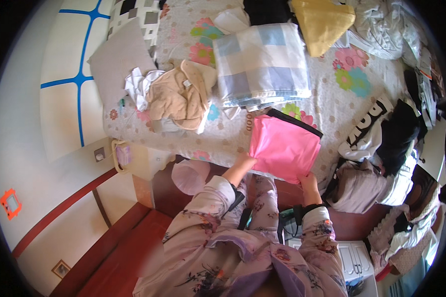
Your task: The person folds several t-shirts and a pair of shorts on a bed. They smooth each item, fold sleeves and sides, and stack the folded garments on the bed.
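Observation:
A smooth pink cloth item (285, 146) with a black band along its far edge lies flat at the front edge of the bed, its near part reaching past that edge. Its exact kind I cannot tell. My left hand (245, 161) is closed on its left near corner. At the right near corner, my right hand (308, 182) pinches the cloth. Just beyond it sits a thick folded blue-and-white checked cloth (262, 62). To the left of that lies a crumpled beige garment (181, 99), with a white cloth (139, 89) beside it.
The bed (233, 141) has a flowered sheet. A grey pillow (116, 62) leans at the far left, and a folded yellow cloth (324, 22) lies at the back. Heaped clothes (364, 180) crowd the right side. A cream bedside cabinet (148, 161) stands left.

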Demonstrator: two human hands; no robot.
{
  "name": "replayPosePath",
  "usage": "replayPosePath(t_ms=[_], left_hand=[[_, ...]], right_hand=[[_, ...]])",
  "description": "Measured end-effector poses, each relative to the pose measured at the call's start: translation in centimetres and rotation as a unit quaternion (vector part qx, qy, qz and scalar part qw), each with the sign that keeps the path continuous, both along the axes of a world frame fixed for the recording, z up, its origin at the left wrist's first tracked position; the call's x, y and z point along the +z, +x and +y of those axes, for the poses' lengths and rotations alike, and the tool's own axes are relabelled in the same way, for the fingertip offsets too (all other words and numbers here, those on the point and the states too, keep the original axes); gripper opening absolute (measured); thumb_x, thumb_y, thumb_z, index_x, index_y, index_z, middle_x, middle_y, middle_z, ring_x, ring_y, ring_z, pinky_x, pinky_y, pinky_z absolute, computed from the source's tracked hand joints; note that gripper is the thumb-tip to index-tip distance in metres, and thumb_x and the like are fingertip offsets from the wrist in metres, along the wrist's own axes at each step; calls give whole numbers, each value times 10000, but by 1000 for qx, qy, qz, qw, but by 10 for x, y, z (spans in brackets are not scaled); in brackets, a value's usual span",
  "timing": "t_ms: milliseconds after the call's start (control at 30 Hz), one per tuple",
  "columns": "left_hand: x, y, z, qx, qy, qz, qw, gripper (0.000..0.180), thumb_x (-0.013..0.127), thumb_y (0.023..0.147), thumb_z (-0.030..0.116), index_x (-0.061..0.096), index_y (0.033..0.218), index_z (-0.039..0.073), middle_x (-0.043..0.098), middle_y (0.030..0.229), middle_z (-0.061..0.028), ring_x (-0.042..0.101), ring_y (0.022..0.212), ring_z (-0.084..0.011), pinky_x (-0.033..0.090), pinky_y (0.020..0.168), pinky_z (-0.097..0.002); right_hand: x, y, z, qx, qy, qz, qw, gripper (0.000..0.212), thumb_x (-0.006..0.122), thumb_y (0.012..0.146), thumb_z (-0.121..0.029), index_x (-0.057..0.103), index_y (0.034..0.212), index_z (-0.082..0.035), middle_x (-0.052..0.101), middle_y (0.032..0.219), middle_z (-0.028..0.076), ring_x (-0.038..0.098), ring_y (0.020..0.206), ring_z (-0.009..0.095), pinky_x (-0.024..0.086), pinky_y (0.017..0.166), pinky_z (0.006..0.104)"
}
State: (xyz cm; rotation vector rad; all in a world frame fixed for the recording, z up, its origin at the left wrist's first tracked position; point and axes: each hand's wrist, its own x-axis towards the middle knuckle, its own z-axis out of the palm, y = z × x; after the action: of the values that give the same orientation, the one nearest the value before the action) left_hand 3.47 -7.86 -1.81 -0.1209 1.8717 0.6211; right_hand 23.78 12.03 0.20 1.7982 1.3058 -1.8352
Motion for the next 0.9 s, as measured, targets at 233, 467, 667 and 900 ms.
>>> replayPosePath(t_ms=[233, 467, 667, 900], left_hand=[[76, -35, 41, 167, 241, -47, 955, 202, 564, 769, 110, 617, 940, 16, 605, 799, -3, 551, 748, -74, 441, 663, -257], [155, -62, 66, 23, 433, 159, 887, 324, 547, 855, 164, 505, 1142, 19, 512, 1130, -63, 518, 948, -138, 435, 816, -277], [136, -67, 23, -132, 193, 200, 951, 414, 572, 854, 249, 426, 1158, 9, 432, 1215, -167, 533, 986, -241, 458, 829, -324], [272, -167, -119, -40, 181, 69, 980, 344, 545, 880, 149, 424, 1181, 36, 503, 1128, -73, 518, 1035, -168, 426, 880, -306]], right_hand=[[67, -39, 41, 45, -10, 81, 996, 132, 578, 788, -89, 599, 878, 5, 555, 667, -4, 474, 533, 61, 377, 467, 211], [155, -59, 68, 32, 190, 170, 967, 97, 558, 828, -59, 592, 912, -25, 492, 717, -70, 389, 607, 15, 322, 535, 157], [106, -29, 48, 207, 275, 31, 938, 280, 568, 826, -99, 511, 1070, 26, 523, 849, 56, 490, 713, 130, 416, 649, 244], [151, -32, 29, 393, 199, 108, 891, 296, 546, 832, -123, 525, 1089, 23, 547, 867, 76, 525, 770, 137, 433, 699, 252]])
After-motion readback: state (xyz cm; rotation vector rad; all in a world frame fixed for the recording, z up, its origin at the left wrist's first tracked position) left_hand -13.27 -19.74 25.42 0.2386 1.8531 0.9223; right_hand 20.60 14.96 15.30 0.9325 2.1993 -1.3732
